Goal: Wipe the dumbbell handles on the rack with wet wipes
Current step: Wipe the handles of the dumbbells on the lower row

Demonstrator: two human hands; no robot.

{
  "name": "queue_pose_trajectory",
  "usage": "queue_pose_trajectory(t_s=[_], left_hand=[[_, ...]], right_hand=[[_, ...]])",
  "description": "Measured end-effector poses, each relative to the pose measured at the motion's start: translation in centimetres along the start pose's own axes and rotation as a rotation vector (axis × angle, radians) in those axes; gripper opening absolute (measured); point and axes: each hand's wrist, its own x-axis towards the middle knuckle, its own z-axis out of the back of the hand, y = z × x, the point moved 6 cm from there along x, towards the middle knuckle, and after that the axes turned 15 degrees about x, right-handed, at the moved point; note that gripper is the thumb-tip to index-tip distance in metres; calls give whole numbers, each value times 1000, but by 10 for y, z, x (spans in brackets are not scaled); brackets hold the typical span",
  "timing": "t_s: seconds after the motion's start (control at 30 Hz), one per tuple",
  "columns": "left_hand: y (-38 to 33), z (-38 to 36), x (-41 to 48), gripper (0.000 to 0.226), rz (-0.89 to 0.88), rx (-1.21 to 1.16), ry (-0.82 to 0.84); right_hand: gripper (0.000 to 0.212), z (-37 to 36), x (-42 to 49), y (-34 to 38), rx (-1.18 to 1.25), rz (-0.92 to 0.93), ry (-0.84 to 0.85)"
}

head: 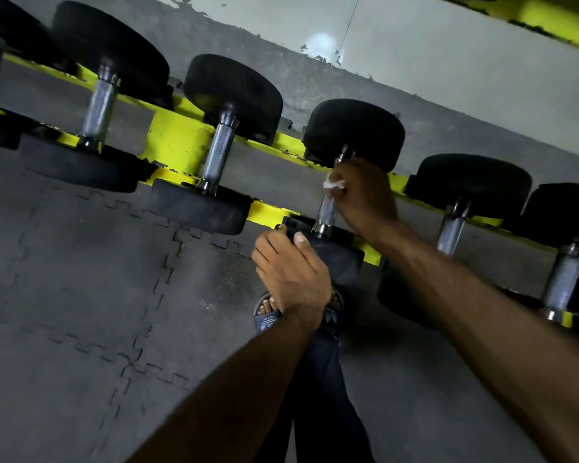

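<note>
The right arm reaches forward from the lower right with the wrist bent down. The right hand [361, 192] curls round the upper part of a handle [326, 212], squeezing a crumpled white wipe [334, 184] between the fingers and the metal. The left arm comes up from the bottom centre. The left hand [290, 272] lies over the near head of the same dumbbell [355, 132], gripping it with the fingers bent over its left edge and the thumb laid on its flat face. This dumbbell sits across the two rails of the rack [178, 138], fourth seen from the left in the row, its handle bridging the gap between the rails.

The handle is a bright steel bar, smooth-looking below the hand, with a polished collar at the near head. The heads are thick matt black rubber, the far ones round. The rack is yellow-painted metal, chipped at its edges. The neighbouring dumbbells [219, 152] have knurled grey handles. Below lie dark grey mats [81, 295] with jigsaw seams, and a foot in a navy sandal [268, 317]
</note>
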Motion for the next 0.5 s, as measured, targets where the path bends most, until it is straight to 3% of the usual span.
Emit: queue_pose_trajectory(t_s=[0.07,0.17,0.23,0.3,0.37,0.5], left_hand=[[-1,1,0,35,-4,17,-6],[-3,4,2,36,-37,66,-5],[-1,5,3,40,-91,112,26],[2,8,7,41,-167,140,67],[6,10,11,40,-231,140,144],[13,26,15,37,-279,115,314]], right_hand=[[9,1,-18,-21,177,-196,-155],[16,-15,-42,-52,441,-570,-207],[18,-22,-49,-60,730,-718,-307],[18,-24,-47,-58,991,-746,-424],[18,-24,-46,-58,1019,-725,-447],[16,-13,-67,-47,956,-713,-250]])
